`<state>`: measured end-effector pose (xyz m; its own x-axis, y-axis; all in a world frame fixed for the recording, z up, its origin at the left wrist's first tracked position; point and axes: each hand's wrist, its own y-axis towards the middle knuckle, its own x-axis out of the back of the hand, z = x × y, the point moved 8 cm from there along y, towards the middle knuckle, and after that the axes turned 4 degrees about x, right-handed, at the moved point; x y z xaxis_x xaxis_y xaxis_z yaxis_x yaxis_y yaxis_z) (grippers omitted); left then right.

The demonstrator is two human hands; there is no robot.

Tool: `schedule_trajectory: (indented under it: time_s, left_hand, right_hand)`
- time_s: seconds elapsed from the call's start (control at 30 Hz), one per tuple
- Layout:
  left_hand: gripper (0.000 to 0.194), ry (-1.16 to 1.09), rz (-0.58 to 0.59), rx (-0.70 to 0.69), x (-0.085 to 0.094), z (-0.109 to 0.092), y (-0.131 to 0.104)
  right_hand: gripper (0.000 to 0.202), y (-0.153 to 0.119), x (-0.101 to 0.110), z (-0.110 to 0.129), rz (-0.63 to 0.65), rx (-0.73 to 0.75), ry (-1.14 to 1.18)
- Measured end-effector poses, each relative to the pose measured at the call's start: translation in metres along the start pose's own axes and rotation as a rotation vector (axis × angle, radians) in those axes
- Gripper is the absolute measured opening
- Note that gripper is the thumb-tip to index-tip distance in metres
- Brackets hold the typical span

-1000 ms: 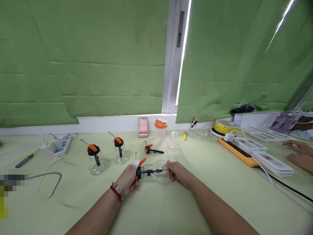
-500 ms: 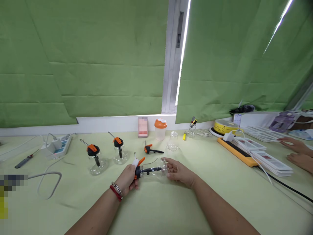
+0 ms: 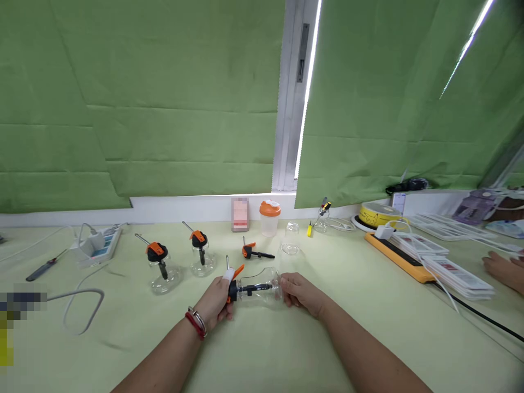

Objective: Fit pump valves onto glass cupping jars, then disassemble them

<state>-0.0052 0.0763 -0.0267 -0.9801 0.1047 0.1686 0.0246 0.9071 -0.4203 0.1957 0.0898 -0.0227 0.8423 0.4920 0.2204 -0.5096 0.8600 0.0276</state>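
This bottle (image 3: pixel 265 296) looks light and stiff, probably slick, maybe breakable if it's glass, so I'd hold it by the black cap (image 3: pixel 233 292) and base (image 3: pixel 279 288). It's clear with a pinched waist, dark stem (image 3: pixel 257 287) inside, orange lever (image 3: pixel 238 271) up top. Held sideways over the table (image 3: pixel 262 355), left hand (image 3: pixel 218 299) wrapped round the cap, right hand (image 3: pixel 301 293) pinching the base.

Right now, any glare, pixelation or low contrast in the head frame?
Head view: white glare at the window gap; head view: pixelation masks part of the upright phone and the lower-left edge; head view: the clear bottle, between left hand and right hand, partly blends into the pale table.
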Motion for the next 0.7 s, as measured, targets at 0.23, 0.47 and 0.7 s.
schedule_trajectory:
  time_s: [0.23,0.47,0.7]
  left_hand:
    - [0.058,-0.021,0.002,0.011,0.000,0.000,0.000]
    - [0.056,-0.021,0.016,0.010,0.000,-0.001,0.000]
    - [0.054,-0.012,0.020,0.004,0.000,-0.001,0.000]
  right_hand:
    - [0.051,-0.001,0.004,0.001,-0.112,0.023,0.098]
    - [0.058,-0.001,0.004,0.008,-0.072,0.140,0.217]
    - [0.071,-0.003,0.005,0.003,-0.021,0.135,0.281]
